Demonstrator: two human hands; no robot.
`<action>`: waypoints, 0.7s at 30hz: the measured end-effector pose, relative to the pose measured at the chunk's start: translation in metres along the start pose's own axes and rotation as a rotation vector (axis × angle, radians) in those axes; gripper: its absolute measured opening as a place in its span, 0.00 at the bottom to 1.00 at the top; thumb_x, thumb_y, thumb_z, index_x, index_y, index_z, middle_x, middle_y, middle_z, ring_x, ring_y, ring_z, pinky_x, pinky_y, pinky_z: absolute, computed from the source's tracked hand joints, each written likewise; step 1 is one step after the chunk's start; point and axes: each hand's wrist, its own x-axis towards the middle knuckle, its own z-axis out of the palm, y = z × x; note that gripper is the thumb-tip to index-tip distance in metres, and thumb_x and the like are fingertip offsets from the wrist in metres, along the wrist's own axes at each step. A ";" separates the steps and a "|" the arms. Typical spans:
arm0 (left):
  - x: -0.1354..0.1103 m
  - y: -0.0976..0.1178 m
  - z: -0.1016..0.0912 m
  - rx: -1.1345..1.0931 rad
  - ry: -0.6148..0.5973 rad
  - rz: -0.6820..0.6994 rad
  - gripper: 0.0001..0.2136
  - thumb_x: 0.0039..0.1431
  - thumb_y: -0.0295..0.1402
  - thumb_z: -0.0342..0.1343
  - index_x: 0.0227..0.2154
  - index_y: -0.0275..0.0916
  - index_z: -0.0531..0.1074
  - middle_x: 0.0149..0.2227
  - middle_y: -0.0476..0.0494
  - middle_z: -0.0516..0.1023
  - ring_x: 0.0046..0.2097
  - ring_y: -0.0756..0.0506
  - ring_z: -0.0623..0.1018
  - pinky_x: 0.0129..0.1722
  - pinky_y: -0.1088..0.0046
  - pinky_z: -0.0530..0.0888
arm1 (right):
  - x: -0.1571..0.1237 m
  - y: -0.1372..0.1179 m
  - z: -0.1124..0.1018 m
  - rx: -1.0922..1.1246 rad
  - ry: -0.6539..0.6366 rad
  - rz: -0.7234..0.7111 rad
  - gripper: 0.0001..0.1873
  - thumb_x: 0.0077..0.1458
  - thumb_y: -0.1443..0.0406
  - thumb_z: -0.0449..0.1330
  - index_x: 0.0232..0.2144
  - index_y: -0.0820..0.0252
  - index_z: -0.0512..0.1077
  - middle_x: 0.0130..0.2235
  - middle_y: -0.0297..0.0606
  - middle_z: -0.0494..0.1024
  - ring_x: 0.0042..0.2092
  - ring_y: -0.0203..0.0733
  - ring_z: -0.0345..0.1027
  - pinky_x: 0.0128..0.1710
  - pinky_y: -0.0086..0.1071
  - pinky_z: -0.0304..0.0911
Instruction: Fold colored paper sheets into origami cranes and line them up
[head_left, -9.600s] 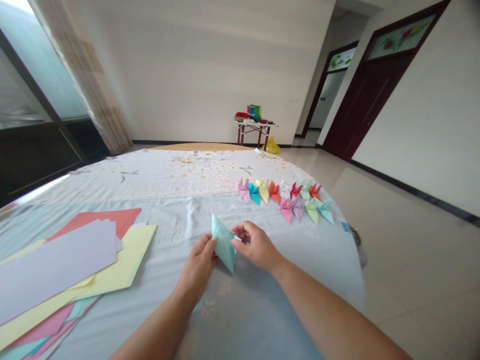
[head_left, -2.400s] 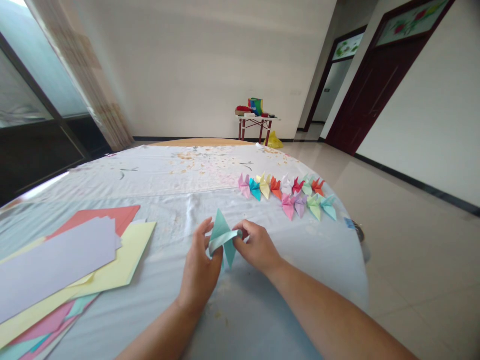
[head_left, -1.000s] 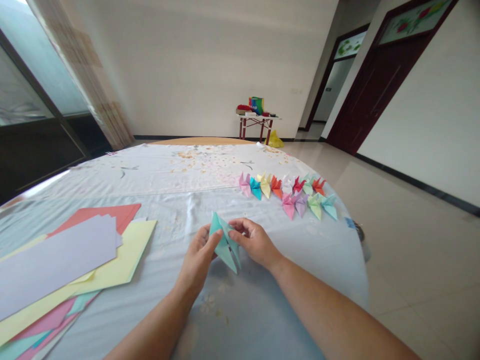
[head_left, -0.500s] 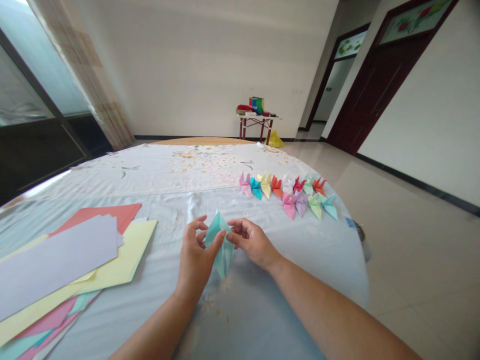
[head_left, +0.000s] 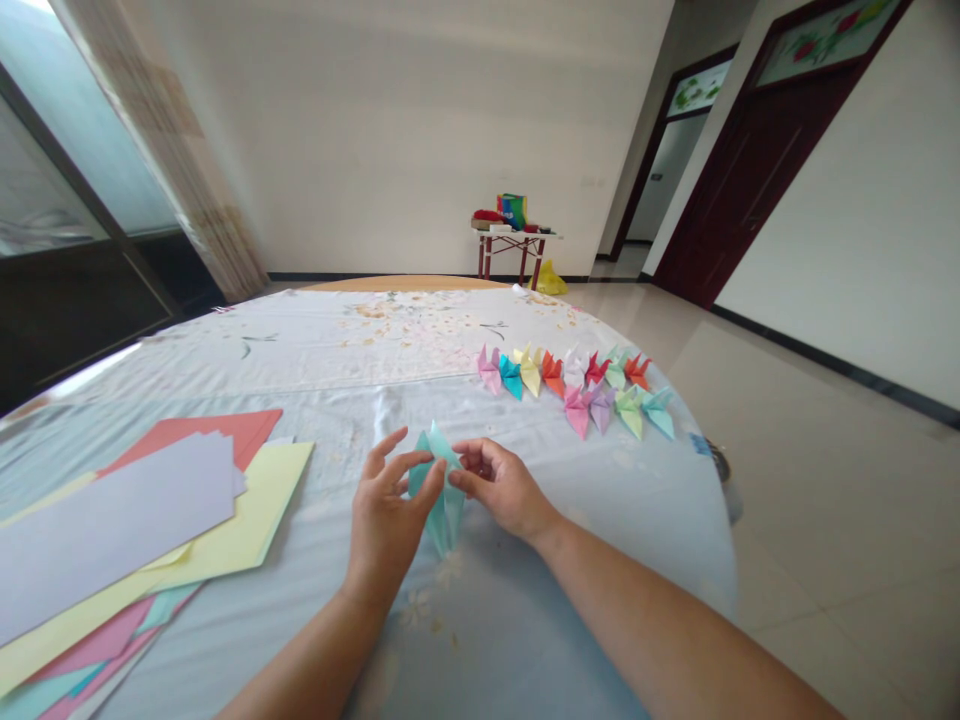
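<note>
Teal folded paper (head_left: pixel 444 505) stands point-down on the counter (head_left: pixel 300 340) between my hands, mid-crease by my judgement. At far left lies one stack of coloured sheets (head_left: pixel 150 520). My left hand (head_left: pixel 386 515) pinches the paper's edge, spare fingers fanned; my right hand (head_left: pixel 502 485) nips its top flap. A further crease calls for aligned flaps. I count twelve folded cranes (head_left: pixel 577 385) at right.
</note>
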 end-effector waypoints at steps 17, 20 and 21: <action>0.005 -0.008 0.000 -0.135 -0.071 -0.154 0.14 0.49 0.44 0.53 0.27 0.37 0.72 0.23 0.49 0.72 0.25 0.50 0.69 0.25 0.77 0.66 | 0.000 -0.004 0.002 0.085 -0.070 0.025 0.19 0.44 0.59 0.63 0.40 0.61 0.69 0.28 0.31 0.68 0.29 0.31 0.62 0.29 0.27 0.59; 0.006 -0.008 0.000 -0.176 -0.077 -0.211 0.14 0.49 0.45 0.52 0.26 0.37 0.70 0.21 0.51 0.70 0.23 0.52 0.67 0.22 0.78 0.64 | -0.001 -0.003 0.003 0.085 -0.078 0.035 0.21 0.43 0.60 0.64 0.40 0.60 0.68 0.29 0.31 0.69 0.30 0.31 0.63 0.30 0.27 0.59; 0.006 -0.008 0.000 -0.191 -0.087 -0.241 0.15 0.49 0.45 0.52 0.26 0.37 0.70 0.20 0.52 0.68 0.21 0.52 0.65 0.21 0.78 0.63 | -0.001 -0.002 0.004 0.075 -0.077 0.028 0.21 0.43 0.60 0.64 0.40 0.60 0.68 0.29 0.31 0.69 0.30 0.32 0.63 0.31 0.27 0.60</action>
